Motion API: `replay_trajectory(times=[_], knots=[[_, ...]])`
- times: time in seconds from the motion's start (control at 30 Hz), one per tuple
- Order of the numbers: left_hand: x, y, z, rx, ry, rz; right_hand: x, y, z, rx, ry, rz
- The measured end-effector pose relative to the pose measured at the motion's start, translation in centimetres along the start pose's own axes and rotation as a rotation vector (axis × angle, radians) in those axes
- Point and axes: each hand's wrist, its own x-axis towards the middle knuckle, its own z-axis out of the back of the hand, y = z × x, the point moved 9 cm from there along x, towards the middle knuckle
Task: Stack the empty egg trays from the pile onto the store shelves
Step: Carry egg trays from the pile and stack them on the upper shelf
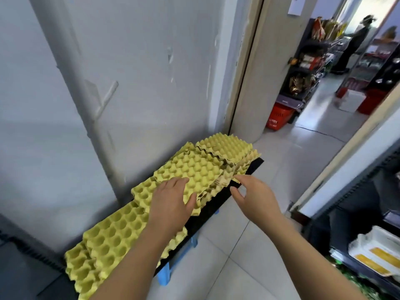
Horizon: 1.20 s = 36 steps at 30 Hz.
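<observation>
Yellow empty egg trays lie in overlapping piles on a low black platform [244, 176] along the white wall. The middle pile [194, 169] sits at the centre, a far pile [229, 146] beyond it and a near pile [112, 234] at the lower left. My left hand [173, 202] rests flat on the front of the middle pile, thumb at the trays' edge. My right hand [255, 195] hovers just right of that pile, fingers spread, fingertips close to the tray corner, holding nothing.
Blue plastic legs [166, 273] support the platform. A dark store shelf [368, 245] with white packs stands at the right. An open doorway leads to an aisle with a red basket [279, 115], shelves and a person far off. Tiled floor lies between.
</observation>
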Motion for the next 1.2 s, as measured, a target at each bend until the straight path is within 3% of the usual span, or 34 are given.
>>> replay_trajectory(times=[0.27,0.47,0.77,1.2], knots=[[12.6,-2.7,-9.2,-0.056,0.124,-0.016,10.4,-10.2,-2.0,0.016,0.009,-0.155],[20.0,-5.3,-17.6,-0.097,0.177,0.052,18.2,-18.8,-4.1,0.033,0.053,-0.173],[28.8,-8.1,-29.2,-0.148,0.223,0.323,30.6,-29.3,-8.4,0.078,0.218,-0.082],[35.5,-3.0,-40.0,-0.179,0.361,0.752,43.4,-35.9,-18.6,0.101,0.456,-0.049]])
